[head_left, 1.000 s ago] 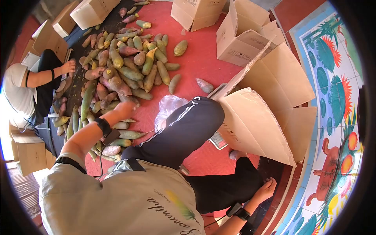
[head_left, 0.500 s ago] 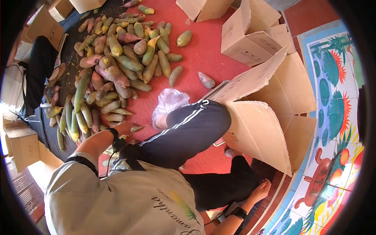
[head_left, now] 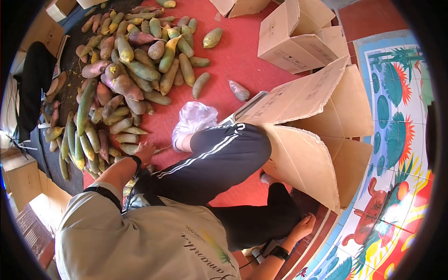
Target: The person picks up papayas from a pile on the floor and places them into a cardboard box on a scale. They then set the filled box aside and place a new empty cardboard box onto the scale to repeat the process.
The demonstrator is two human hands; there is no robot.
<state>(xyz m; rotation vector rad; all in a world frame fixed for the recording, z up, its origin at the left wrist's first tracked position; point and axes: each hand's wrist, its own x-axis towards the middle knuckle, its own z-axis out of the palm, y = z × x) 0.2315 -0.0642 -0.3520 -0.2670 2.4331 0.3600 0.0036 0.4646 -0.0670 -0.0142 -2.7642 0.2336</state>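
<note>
My left hand [head_left: 145,152] reaches down at the near edge of a heap of long green and pink radishes [head_left: 140,70]. Its fingers look spread, over a small radish whose thin root tail [head_left: 162,149] pokes out beside them; how far they touch it is hidden. At the lower right, my right hand [head_left: 304,226] rests by my dark-trousered knee, fingers curled closed, with nothing visible in them. A clear plastic bag [head_left: 195,116] covers my foot or lower leg, just beyond my bent knee.
A large open cardboard box [head_left: 303,158] stands right of my knee, another open box [head_left: 289,44] behind it. One radish [head_left: 239,90] lies apart on the red floor [head_left: 233,56]. A cardboard box [head_left: 21,177] is at the left. Painted tiles [head_left: 387,140] line the right side.
The whole view has shifted slightly left. My left hand has moved a little over the small radish, covering more of it. My right hand stays by my knee.
</note>
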